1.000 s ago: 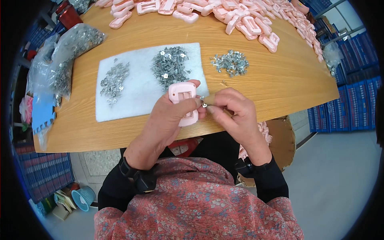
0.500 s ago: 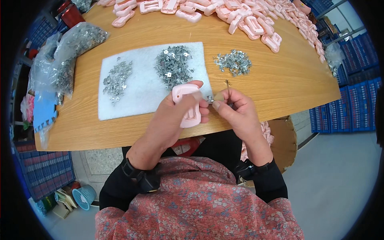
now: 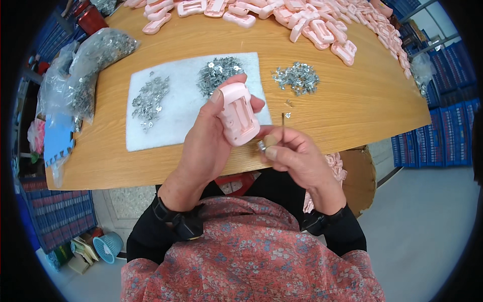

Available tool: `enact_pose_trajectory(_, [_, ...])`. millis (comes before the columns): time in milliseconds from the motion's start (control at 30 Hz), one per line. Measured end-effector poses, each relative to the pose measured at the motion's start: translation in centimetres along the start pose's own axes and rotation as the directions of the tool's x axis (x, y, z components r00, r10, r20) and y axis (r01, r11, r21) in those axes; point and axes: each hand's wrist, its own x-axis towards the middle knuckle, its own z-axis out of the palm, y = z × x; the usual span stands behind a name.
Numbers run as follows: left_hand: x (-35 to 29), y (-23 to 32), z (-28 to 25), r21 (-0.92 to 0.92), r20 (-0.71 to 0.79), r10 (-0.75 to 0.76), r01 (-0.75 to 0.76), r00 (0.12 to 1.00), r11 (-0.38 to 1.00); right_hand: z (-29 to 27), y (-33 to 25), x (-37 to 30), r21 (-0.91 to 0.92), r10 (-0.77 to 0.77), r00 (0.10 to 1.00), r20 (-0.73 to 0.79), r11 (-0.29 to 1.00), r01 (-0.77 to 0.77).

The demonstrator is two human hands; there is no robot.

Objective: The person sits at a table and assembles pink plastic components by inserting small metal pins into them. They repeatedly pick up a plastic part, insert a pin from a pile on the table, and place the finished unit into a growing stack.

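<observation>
My left hand (image 3: 200, 143) grips a pale pink plastic housing (image 3: 239, 116), tilted so its hollow, slotted side faces up. Just right of its lower end is my right hand (image 3: 307, 163), closed, with a small shiny metal piece (image 3: 261, 146) at its thumb and finger. A thin dark metal rod (image 3: 283, 122) sticks up out of the same hand; its lower part is hidden by the fingers. Something beige (image 3: 270, 140) covers a right fingertip. Beyond the hands, a white foam mat (image 3: 176, 105) bears two heaps of small metal pieces, one (image 3: 216, 75) partly behind my left hand.
Another heap of metal pieces (image 3: 297, 78) lies right of the mat, with a few strays nearer me. Many pink housings (image 3: 307, 25) cover the table's far side. Clear bags of metal pieces (image 3: 95, 60) stand at left. A cardboard box (image 3: 359, 176) sits below the right edge.
My left hand has raised and turned the housing, and its thumb has moved from the middle to the side. My right hand has drawn slightly lower, the rod still in it.
</observation>
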Motion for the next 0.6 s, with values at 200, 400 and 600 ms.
enact_pose_trajectory(200, [-0.2, -0.3, 0.0, -0.076, 0.063, 0.018, -0.013, 0.998, 0.997, -0.8, 0.9, 0.6, 0.082, -0.078, 0.991, 0.107, 0.994, 0.069])
enact_pose_trajectory(400, [0.0, 3.3, -0.9, 0.577, 0.153, -0.436, 0.278, 0.887, 0.768, -1.4, -2.3, -0.6, -0.472, -0.126, 0.964, 0.236, 0.852, 0.226])
enact_pose_trajectory(600, [0.0, 2.9, -1.1, 0.464, 0.244, -0.645, 0.497, 0.724, 0.733, -0.7, -3.4, -1.0, -0.522, -0.200, 0.962, 0.189, 0.809, 0.271])
